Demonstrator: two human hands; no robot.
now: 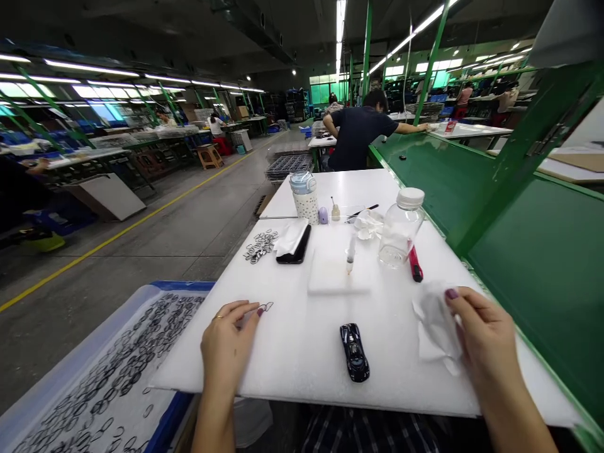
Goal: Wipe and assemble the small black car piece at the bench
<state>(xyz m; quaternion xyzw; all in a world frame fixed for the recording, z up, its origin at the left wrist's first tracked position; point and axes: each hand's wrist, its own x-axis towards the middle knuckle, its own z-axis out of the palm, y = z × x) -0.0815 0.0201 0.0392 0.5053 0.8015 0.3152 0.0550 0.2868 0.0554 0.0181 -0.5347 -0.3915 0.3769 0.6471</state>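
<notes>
Left hand (pixel 226 345) rests on the near left part of the white desk (pixel 302 371), grip pinched together on a small thin wire loop part (pixel 265 307) held at the fingertips, just above the desk surface. Right hand (pixel 486 343) sits at the near right, grip clamped on a crumpled white wipe (pixel 436 327); thumb on top, wipe touching the desk. Between the two hands, slightly nearer the front edge, lies a small glossy black toy car body (pixel 354 352), apart from both hands.

Farther back at the middle: white foam pad (pixel 337 272) with a syringe (pixel 350 253) lying on its far right corner. Right of that, a clear plastic bottle (pixel 401 228) with white cap, upright, and a red utility knife (pixel 415 264) just beside its base. Left of the pad, a black phone (pixel 295 246) with a white tissue on it, and a pile of loose loop parts (pixel 259 245) near the desk's left edge. Behind: a dotted drinking cup (pixel 304 198) with lid, a small purple item, small dropper bottle, more crumpled tissue.

Low on the left, beside the desk, a blue-rimmed tray (pixel 163 428) full of the same loop parts. Green conveyor (pixel 519 264) runs along the right. Another person (pixel 358 129) in a dark shirt stands at a far desk, reaching right.
</notes>
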